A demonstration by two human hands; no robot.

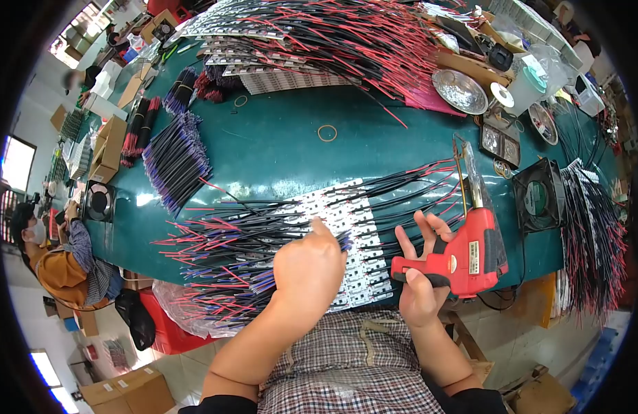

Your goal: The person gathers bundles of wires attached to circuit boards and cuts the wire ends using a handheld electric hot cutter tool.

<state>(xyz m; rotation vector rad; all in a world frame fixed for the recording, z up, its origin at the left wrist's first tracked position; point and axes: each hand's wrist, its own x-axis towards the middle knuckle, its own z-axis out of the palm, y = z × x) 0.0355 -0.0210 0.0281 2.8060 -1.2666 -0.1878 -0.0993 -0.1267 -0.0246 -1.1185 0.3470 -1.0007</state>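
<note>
My left hand [306,265] is closed, back of the hand up, over a white circuit board panel [360,272]. Its fingertips are mostly hidden, so whatever they may pinch does not show. Black wires with red and blue ends [226,238] spread leftward from the panel, and more black wires [402,183] stick out on its right. In my right hand [424,293] is a red soldering gun [471,255], held by its handle with the thumb in front and some fingers raised. The gun's thin metal tip points away from me, above the table.
Stacked panels with red and black wires [319,41] lie at the back. A bundle of blue-ended wires [177,162] is at left. On the right are a black fan [540,195], a metal dish [460,92] and wired strips [591,228]. A masked person [71,262] sits at far left.
</note>
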